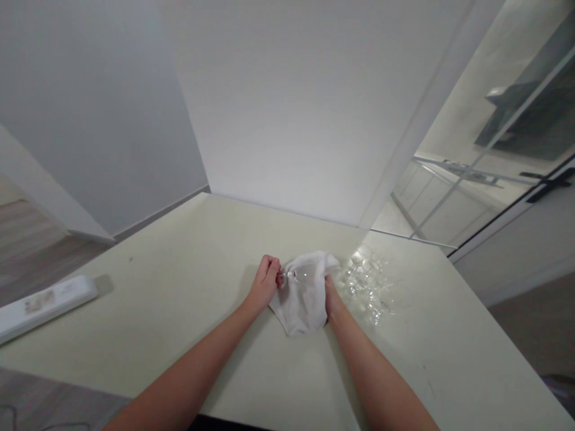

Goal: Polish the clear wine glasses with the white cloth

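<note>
My left hand [267, 280] is closed around the stem or foot end of a clear wine glass [300, 276], which lies on its side above the table. A white cloth [302, 305] spreads under the glass and around its bowl. My right hand [331, 297] is behind the cloth, gripping it at the bowl end; most of its fingers are covered by the fabric. Just right of this hand stands a cluster of several clear glasses [366, 281] on the table.
The pale table [179, 269] meets a white wall [291, 120] at its far side. At the left edge lies a long white box-like object [49, 305]. To the right is a glass-paned door with a black handle [550, 182].
</note>
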Action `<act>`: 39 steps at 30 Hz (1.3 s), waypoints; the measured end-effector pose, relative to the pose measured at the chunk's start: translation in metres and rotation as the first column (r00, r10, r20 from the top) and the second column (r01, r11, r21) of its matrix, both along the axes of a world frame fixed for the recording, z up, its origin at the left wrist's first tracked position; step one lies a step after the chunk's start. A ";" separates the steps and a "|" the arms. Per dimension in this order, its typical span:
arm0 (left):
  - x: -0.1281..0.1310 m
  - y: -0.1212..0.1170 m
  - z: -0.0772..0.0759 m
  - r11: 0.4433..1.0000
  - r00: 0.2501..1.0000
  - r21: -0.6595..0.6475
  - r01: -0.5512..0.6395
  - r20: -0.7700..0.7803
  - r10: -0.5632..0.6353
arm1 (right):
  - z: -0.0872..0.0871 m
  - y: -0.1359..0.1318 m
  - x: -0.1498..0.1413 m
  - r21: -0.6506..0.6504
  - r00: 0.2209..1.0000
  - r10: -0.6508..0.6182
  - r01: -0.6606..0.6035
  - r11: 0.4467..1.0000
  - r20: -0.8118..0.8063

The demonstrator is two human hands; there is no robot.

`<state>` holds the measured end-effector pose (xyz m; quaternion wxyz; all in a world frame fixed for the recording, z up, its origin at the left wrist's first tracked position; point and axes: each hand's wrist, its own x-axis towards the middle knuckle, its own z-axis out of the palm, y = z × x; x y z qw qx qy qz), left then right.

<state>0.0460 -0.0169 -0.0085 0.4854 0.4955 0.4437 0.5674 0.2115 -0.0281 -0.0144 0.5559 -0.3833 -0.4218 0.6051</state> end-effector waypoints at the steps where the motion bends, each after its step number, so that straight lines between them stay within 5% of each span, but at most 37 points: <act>1: 0.001 0.000 -0.001 1.000 0.999 -0.017 -0.021 0.027 0.022 | -0.002 0.000 -0.002 -0.028 0.999 -0.011 0.009 1.000 -0.051; 5: 0.005 -0.007 0.000 0.986 0.987 -0.062 0.157 -0.038 -0.159 | -0.007 0.002 -0.003 -0.088 0.981 -0.064 0.048 0.995 -0.185; 8: 0.005 -0.016 0.005 0.909 0.890 -0.022 0.415 -0.195 -0.411 | -0.006 0.005 0.000 -0.125 0.965 -0.159 0.135 0.983 -0.210; 10: 0.004 -0.021 0.010 0.871 0.825 0.007 0.491 -0.325 -0.463 | -0.006 0.006 0.000 -0.139 0.959 -0.192 0.165 0.976 -0.207; 15: 0.000 -0.020 0.014 0.933 0.788 0.153 0.325 -0.589 -0.178 | -0.007 0.004 -0.005 -0.107 0.971 -0.170 0.153 0.982 -0.170; 19: -0.008 -0.012 0.015 0.950 0.888 0.281 0.135 -0.459 0.010 | -0.005 0.004 -0.004 0.042 0.962 -0.273 0.274 0.961 -0.018; 21: -0.011 -0.010 0.016 0.951 0.934 0.278 0.134 -0.355 -0.028 | -0.003 0.003 -0.003 0.166 0.945 -0.295 0.271 0.948 0.143; 26: -0.010 -0.011 0.017 0.930 0.968 0.290 0.227 -0.170 -0.183 | -0.003 -0.003 -0.007 0.369 0.877 -0.188 0.014 0.929 0.441; 34: -0.018 -0.007 0.018 0.946 0.961 0.189 0.262 -0.142 -0.237 | -0.002 -0.005 -0.007 0.182 0.904 0.140 -0.230 0.956 0.405; 39: -0.016 -0.008 0.018 0.947 0.961 0.190 0.260 -0.150 -0.234 | -0.003 -0.008 -0.012 0.283 0.882 0.058 -0.211 0.936 0.467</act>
